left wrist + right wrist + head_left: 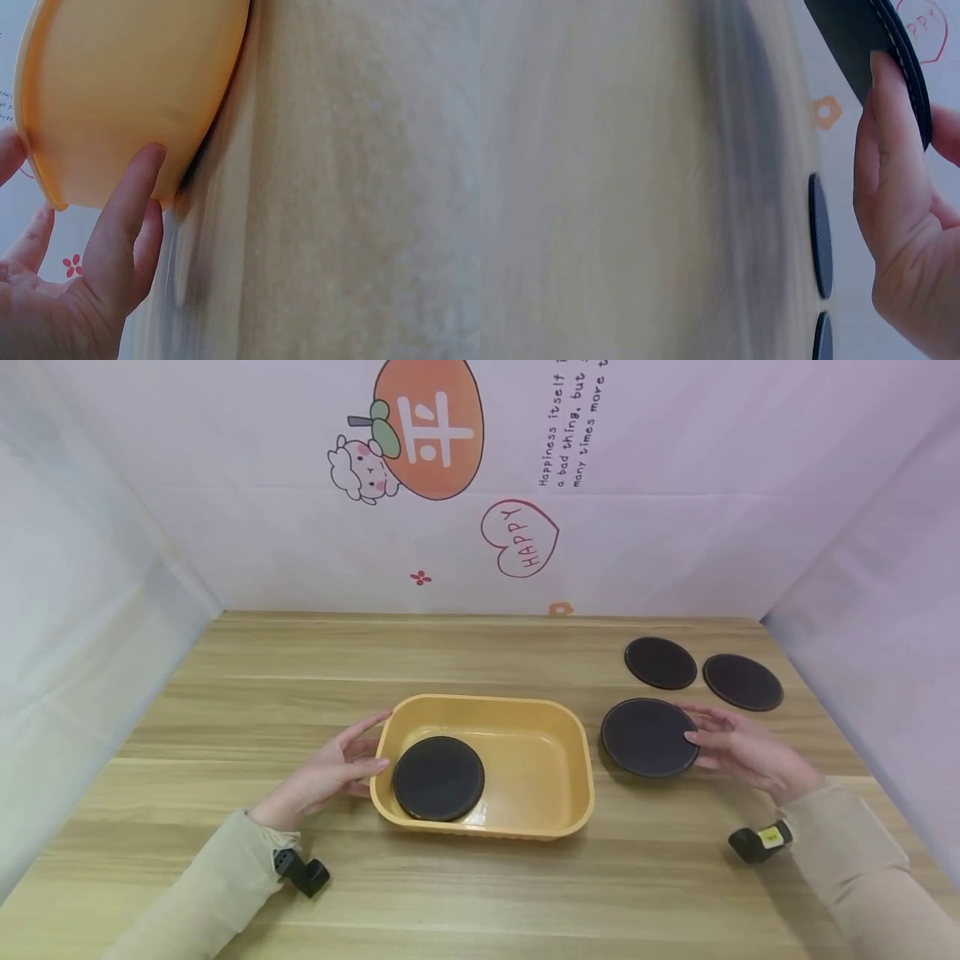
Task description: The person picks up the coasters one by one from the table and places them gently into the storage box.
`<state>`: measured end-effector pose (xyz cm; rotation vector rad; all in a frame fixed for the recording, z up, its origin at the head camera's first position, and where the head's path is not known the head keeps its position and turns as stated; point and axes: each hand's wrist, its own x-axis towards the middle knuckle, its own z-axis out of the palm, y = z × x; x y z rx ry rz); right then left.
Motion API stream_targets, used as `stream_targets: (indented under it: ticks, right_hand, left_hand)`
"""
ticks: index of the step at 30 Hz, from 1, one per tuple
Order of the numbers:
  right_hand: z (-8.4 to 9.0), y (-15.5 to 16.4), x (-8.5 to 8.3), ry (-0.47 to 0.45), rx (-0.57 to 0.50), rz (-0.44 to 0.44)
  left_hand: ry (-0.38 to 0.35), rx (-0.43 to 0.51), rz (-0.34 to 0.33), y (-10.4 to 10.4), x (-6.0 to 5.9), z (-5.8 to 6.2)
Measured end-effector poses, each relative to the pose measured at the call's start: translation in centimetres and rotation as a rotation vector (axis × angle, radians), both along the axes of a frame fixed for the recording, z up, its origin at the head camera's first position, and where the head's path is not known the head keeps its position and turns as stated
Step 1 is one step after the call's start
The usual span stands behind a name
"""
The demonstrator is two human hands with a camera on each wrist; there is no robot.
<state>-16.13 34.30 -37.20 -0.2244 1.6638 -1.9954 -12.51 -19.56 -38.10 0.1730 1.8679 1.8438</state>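
A yellow plastic tray (pixel 577 777) sits mid-table with one black round coaster (pixel 438 778) lying flat in its left half. My left hand (pixel 371 747) rests with straight fingers (pixel 127 202) against the outside of the tray's left wall (pixel 127 90). My right hand (pixel 701 733) pinches the right edge of a second black coaster (pixel 645 737) just right of the tray. In the right wrist view this coaster (pixel 855 37) is raised off the wood, with my thumb (pixel 885 112) on its underside and a finger behind its stitched rim.
Two more black coasters (pixel 661 662) (pixel 742 682) lie flat at the back right, seen edge-on as the nearer coaster (pixel 821 232) and the lower coaster (pixel 823 337). Fabric walls with cartoon prints close in the wooden table (pixel 225 710) on three sides.
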Motion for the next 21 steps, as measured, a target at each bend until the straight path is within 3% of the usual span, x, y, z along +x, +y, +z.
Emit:
stream_targets:
  ticks: [6, 13, 21]
  right_hand:
    - [0.7, -1.4, 0.1, 0.030, -0.097, -0.031]
    - [1.7, -3.1, 0.4, 0.032, -0.078, -0.099]
    - [2.8, -5.8, 0.1, 0.083, -0.193, -0.074]
  left_hand:
    - [0.005, 0.013, -0.003, -0.1, 0.1, 0.0]
    - [0.012, 0.024, -0.011, -0.2, 0.1, -0.1]
    - [0.004, 0.032, -0.017, -0.3, -0.1, -0.2]
